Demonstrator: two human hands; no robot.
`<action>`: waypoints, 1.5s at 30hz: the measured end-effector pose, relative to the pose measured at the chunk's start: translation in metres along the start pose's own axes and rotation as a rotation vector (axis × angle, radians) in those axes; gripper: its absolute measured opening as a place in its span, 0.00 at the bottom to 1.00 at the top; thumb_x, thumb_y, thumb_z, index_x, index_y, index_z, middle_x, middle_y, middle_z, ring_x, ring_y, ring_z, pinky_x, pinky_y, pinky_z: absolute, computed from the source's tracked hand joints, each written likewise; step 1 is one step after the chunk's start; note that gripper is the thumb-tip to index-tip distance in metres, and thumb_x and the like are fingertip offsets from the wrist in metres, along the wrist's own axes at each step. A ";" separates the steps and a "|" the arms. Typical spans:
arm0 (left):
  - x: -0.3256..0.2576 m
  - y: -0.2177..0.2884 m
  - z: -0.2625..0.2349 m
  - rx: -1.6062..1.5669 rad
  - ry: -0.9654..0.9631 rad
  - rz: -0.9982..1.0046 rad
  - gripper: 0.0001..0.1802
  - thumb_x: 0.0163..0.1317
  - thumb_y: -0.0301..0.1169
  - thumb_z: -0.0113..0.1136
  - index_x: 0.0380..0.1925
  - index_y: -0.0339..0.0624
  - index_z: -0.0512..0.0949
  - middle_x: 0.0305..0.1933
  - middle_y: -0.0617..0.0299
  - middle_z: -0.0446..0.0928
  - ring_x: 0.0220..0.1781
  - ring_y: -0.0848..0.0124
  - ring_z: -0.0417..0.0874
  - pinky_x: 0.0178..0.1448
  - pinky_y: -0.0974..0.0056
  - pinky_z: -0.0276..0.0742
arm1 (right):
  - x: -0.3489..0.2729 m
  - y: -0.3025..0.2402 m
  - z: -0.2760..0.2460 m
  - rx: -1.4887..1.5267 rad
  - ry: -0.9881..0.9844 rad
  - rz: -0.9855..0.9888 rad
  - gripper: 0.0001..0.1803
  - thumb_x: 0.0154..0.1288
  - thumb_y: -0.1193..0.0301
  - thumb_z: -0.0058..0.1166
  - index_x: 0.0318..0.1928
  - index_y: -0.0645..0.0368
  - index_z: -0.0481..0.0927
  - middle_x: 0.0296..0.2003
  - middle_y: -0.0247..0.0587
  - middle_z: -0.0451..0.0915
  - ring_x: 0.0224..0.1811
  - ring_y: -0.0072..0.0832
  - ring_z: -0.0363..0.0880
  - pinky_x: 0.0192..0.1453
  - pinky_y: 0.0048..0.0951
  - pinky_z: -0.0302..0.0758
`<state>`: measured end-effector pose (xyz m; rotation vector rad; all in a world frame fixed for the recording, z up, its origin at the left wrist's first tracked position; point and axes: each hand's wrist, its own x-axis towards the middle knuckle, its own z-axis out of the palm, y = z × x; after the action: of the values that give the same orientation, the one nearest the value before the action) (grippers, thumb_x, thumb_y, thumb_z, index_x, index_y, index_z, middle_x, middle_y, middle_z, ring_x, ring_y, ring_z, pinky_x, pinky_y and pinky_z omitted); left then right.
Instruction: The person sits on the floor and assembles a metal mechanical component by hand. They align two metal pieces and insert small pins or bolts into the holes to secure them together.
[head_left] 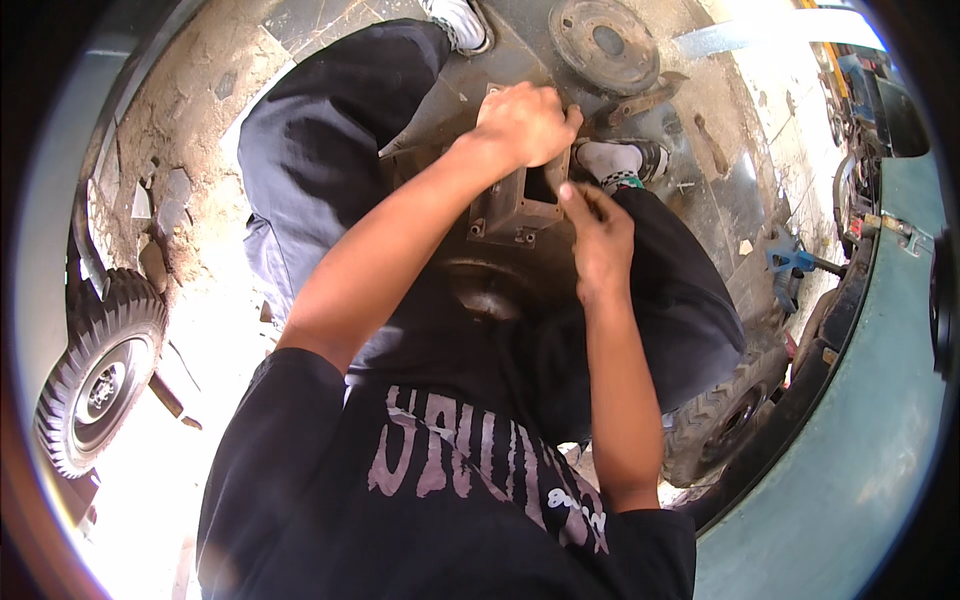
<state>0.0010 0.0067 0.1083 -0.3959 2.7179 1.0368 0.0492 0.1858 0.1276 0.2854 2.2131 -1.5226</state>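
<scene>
Between my legs stands a rusty, box-shaped metal housing (493, 213) with a square opening and bolt holes along its lower flange. My left hand (530, 122) lies over its far end, fingers curled into a fist; what they close on is hidden beneath the knuckles. At the right side of the housing is my right hand (602, 238), thumb against the edge by the opening and the other fingers bent in. The housing's far side is mostly covered by my left hand.
A rusty round metal disc (605, 45) lies beyond my hands, with a curved metal piece (648, 100) beside it. A wheel (103, 395) stands at the left. Along the right runs a pale green vehicle panel (850, 430), near a blue metal stand (790, 262). Broken stones (172, 200) litter the left ground.
</scene>
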 end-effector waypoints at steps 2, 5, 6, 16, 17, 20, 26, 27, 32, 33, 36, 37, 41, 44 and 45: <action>0.004 -0.002 -0.001 -0.007 -0.050 -0.005 0.35 0.78 0.55 0.47 0.43 0.34 0.90 0.51 0.31 0.86 0.60 0.38 0.86 0.71 0.43 0.78 | 0.018 -0.004 0.011 0.018 0.015 -0.066 0.18 0.70 0.66 0.74 0.47 0.70 0.90 0.37 0.35 0.88 0.38 0.19 0.80 0.46 0.24 0.76; 0.006 -0.007 -0.001 -0.040 -0.060 0.017 0.34 0.78 0.56 0.47 0.44 0.36 0.91 0.50 0.32 0.86 0.60 0.38 0.86 0.72 0.43 0.77 | 0.029 -0.006 0.017 0.040 0.031 -0.095 0.18 0.70 0.65 0.74 0.48 0.71 0.89 0.38 0.36 0.89 0.40 0.19 0.81 0.48 0.25 0.77; 0.004 -0.006 -0.001 -0.021 -0.067 0.000 0.34 0.78 0.56 0.47 0.44 0.37 0.91 0.50 0.33 0.86 0.61 0.39 0.85 0.72 0.43 0.77 | 0.026 0.002 0.016 0.030 0.038 -0.107 0.18 0.70 0.65 0.74 0.48 0.70 0.89 0.38 0.36 0.89 0.40 0.19 0.81 0.49 0.25 0.77; 0.001 0.001 -0.003 -0.018 -0.059 -0.008 0.36 0.78 0.57 0.47 0.43 0.32 0.90 0.52 0.33 0.86 0.63 0.39 0.85 0.73 0.44 0.76 | 0.028 -0.002 0.008 0.008 0.010 -0.063 0.18 0.70 0.65 0.73 0.47 0.70 0.90 0.38 0.34 0.87 0.39 0.18 0.79 0.47 0.25 0.76; 0.001 0.000 -0.003 -0.019 -0.053 -0.013 0.36 0.78 0.57 0.47 0.43 0.32 0.90 0.52 0.33 0.86 0.62 0.39 0.85 0.73 0.44 0.76 | 0.025 -0.003 0.006 -0.034 0.011 -0.069 0.18 0.70 0.65 0.74 0.47 0.70 0.90 0.38 0.34 0.87 0.39 0.18 0.79 0.47 0.25 0.76; -0.002 -0.003 0.004 -0.023 0.001 -0.022 0.36 0.78 0.56 0.47 0.42 0.32 0.90 0.50 0.31 0.86 0.61 0.38 0.85 0.73 0.44 0.77 | 0.002 0.013 0.002 -0.014 0.006 -0.079 0.18 0.69 0.65 0.74 0.47 0.69 0.90 0.36 0.34 0.88 0.38 0.19 0.80 0.46 0.26 0.76; 0.005 -0.003 0.001 -0.008 -0.052 0.016 0.35 0.79 0.56 0.46 0.43 0.34 0.90 0.49 0.32 0.86 0.59 0.39 0.86 0.72 0.44 0.78 | 0.026 -0.009 0.007 -0.069 0.007 -0.109 0.19 0.69 0.64 0.74 0.47 0.70 0.90 0.35 0.36 0.89 0.38 0.19 0.81 0.46 0.26 0.77; 0.005 -0.004 0.001 -0.015 -0.053 0.020 0.35 0.80 0.56 0.45 0.43 0.35 0.90 0.49 0.32 0.86 0.59 0.39 0.86 0.72 0.44 0.77 | 0.027 -0.007 0.009 -0.081 0.024 -0.117 0.18 0.69 0.64 0.74 0.47 0.70 0.90 0.35 0.36 0.89 0.38 0.19 0.81 0.46 0.26 0.77; 0.000 -0.002 0.000 -0.001 -0.041 0.009 0.36 0.80 0.57 0.44 0.43 0.35 0.90 0.51 0.31 0.86 0.62 0.39 0.85 0.73 0.43 0.77 | 0.000 0.015 0.001 -0.020 0.034 -0.089 0.17 0.69 0.65 0.74 0.47 0.69 0.90 0.36 0.35 0.89 0.38 0.18 0.80 0.46 0.25 0.76; -0.001 -0.001 0.000 0.014 -0.033 0.004 0.36 0.80 0.57 0.44 0.43 0.35 0.90 0.51 0.32 0.86 0.62 0.39 0.85 0.73 0.43 0.76 | -0.002 0.020 -0.002 -0.003 0.034 -0.055 0.17 0.69 0.65 0.74 0.47 0.68 0.90 0.36 0.35 0.89 0.38 0.18 0.80 0.46 0.25 0.76; 0.001 0.005 -0.008 -0.018 -0.084 -0.001 0.36 0.80 0.57 0.46 0.42 0.35 0.90 0.51 0.32 0.86 0.62 0.39 0.85 0.73 0.43 0.76 | 0.007 0.002 -0.001 -0.072 0.048 -0.072 0.18 0.70 0.64 0.74 0.47 0.69 0.90 0.36 0.34 0.88 0.37 0.18 0.79 0.45 0.24 0.75; 0.001 0.003 -0.006 -0.018 -0.075 0.005 0.36 0.80 0.57 0.46 0.42 0.35 0.90 0.51 0.32 0.86 0.62 0.39 0.85 0.73 0.43 0.77 | 0.014 -0.004 0.004 -0.064 0.058 -0.069 0.18 0.70 0.64 0.74 0.47 0.69 0.90 0.36 0.34 0.88 0.37 0.17 0.79 0.45 0.24 0.75; 0.000 -0.004 -0.001 -0.027 -0.048 0.007 0.36 0.80 0.57 0.46 0.41 0.34 0.90 0.50 0.33 0.87 0.60 0.38 0.86 0.72 0.43 0.78 | 0.019 -0.004 0.008 -0.087 0.046 -0.108 0.18 0.70 0.63 0.73 0.47 0.68 0.90 0.35 0.35 0.88 0.37 0.18 0.80 0.46 0.24 0.76; 0.000 -0.003 0.002 -0.015 -0.017 0.013 0.36 0.79 0.57 0.46 0.41 0.34 0.90 0.50 0.33 0.87 0.60 0.38 0.86 0.71 0.42 0.78 | 0.005 0.012 0.002 -0.077 0.041 -0.136 0.18 0.69 0.64 0.74 0.47 0.69 0.90 0.34 0.35 0.88 0.38 0.18 0.81 0.47 0.24 0.77; -0.001 -0.002 0.005 -0.007 -0.006 0.014 0.36 0.79 0.57 0.46 0.41 0.34 0.90 0.49 0.33 0.87 0.60 0.39 0.86 0.71 0.42 0.78 | 0.002 0.014 0.002 -0.073 0.046 -0.134 0.17 0.69 0.65 0.74 0.46 0.69 0.90 0.34 0.34 0.88 0.37 0.18 0.81 0.46 0.23 0.77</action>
<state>0.0034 0.0084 0.1037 -0.3751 2.7156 1.0502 0.0533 0.1887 0.1141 0.1537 2.3599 -1.5127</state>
